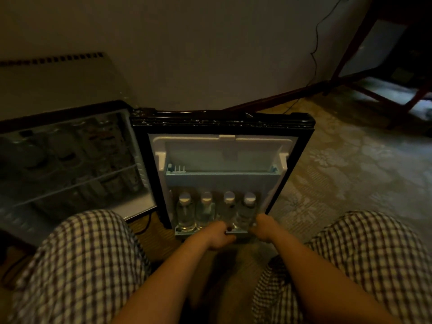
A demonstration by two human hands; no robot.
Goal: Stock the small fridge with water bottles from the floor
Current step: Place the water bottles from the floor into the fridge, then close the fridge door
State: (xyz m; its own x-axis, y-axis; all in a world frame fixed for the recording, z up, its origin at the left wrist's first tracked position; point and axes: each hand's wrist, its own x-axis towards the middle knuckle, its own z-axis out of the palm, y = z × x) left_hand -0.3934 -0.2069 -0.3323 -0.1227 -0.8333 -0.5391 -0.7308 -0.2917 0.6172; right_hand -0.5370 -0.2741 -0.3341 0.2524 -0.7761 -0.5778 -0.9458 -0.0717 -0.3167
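Note:
The small black fridge (70,160) stands open at the left, its dim interior holding shelves and blurred items. Its door (301,146) is swung out and faces me. Several clear water bottles with white caps stand in the lower door shelf (181,232). My right hand (264,228) wraps the lower side of the rightmost bottle (247,206). My left hand (217,235) is curled at the shelf's front rail, at the base of the third bottle (228,204). In the dim light I cannot tell whether it grips the bottle or the rail.
The upper door shelf (222,176) is light blue. My knees in checked shorts (81,265) frame both arms. Patterned carpet (339,183) spreads to the right. A dark wooden furniture frame (374,90) stands at the far right, and a cable (315,43) hangs down the wall.

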